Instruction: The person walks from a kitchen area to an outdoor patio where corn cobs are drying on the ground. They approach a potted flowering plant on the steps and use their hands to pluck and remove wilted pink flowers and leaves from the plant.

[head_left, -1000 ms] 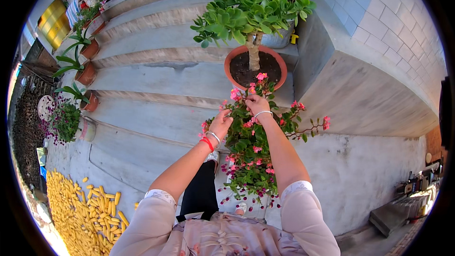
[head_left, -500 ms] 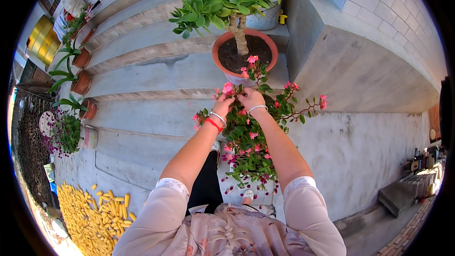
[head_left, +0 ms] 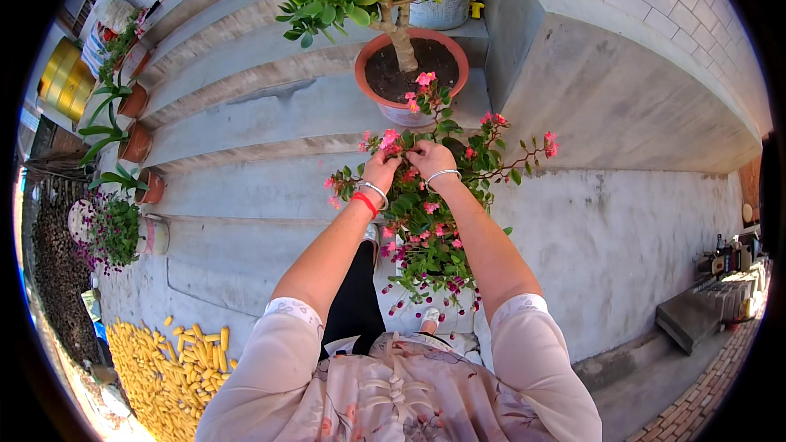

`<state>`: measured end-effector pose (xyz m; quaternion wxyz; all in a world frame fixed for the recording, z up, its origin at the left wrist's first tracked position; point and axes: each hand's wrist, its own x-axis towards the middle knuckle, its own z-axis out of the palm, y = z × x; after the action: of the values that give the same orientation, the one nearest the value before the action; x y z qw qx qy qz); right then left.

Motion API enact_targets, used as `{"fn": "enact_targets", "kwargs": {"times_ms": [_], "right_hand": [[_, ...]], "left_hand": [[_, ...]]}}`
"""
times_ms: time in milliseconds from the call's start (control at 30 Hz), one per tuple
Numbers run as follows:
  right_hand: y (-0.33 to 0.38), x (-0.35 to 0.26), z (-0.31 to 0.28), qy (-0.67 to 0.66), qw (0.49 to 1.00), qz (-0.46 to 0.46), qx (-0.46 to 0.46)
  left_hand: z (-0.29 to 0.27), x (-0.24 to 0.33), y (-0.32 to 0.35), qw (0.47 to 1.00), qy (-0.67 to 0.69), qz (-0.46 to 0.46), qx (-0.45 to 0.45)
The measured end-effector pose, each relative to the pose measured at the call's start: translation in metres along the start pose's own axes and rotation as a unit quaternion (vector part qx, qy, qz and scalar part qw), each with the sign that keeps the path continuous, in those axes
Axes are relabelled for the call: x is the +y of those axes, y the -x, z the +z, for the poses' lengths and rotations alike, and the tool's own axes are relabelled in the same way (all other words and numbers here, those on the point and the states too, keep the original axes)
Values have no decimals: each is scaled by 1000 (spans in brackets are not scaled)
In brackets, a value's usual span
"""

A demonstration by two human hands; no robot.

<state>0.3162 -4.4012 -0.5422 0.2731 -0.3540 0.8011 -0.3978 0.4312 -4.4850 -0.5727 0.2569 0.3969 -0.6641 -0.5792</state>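
Observation:
A pink-flowered plant (head_left: 409, 211) with green leaves and reddish stems spreads out in front of me. My left hand (head_left: 381, 170) is closed in a pinch among its upper stems, just below a pink bloom cluster (head_left: 390, 141). Close beside it, my right hand (head_left: 431, 160) pinches too, thumb and fingertips together, nearly meeting the left. What lies between the fingertips is small and partly hidden; it appears to be part of the plant. Behind the blooms, a thick-stemmed succulent (head_left: 403, 41) grows in a terracotta-rimmed pot (head_left: 463, 74). Purple globe-shaped flowers (head_left: 446, 282) hang lower, between my forearms.
Curved concrete steps (head_left: 246, 131) rise ahead and to the left, lined with potted plants (head_left: 135, 143). A concrete side wall (head_left: 622, 90) stands at right. Corn cobs (head_left: 168, 376) cover the ground at lower left. Stacked slabs (head_left: 696, 315) lie at far right.
My view has shifted a little, so the pots and plant sit slightly higher and further left in the picture. Both hands stay pinched together at the same part of the plant.

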Motion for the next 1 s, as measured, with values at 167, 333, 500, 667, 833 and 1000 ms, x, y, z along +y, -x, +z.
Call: {"fn": "enact_targets", "kwargs": {"times_ms": [167, 333, 500, 667, 833, 1000], "right_hand": [[3, 3, 8, 3, 1000, 3, 9], [8, -4, 9, 16, 999, 27, 39], [8, 3, 5, -37, 998, 54, 25], [19, 10, 5, -41, 999, 27, 18], [23, 16, 4, -10, 1000, -4, 21], [32, 4, -6, 61, 997, -35, 15]], "left_hand": [[-4, -5, 10, 994, -91, 35, 50], [-16, -4, 18, 998, -23, -7, 65], [-22, -2, 27, 978, 146, -145, 37], [-21, -5, 22, 972, 153, -177, -23], [-6, 5, 8, 970, 108, -198, -89], [0, 15, 2, 967, 9, -221, -127]]}}
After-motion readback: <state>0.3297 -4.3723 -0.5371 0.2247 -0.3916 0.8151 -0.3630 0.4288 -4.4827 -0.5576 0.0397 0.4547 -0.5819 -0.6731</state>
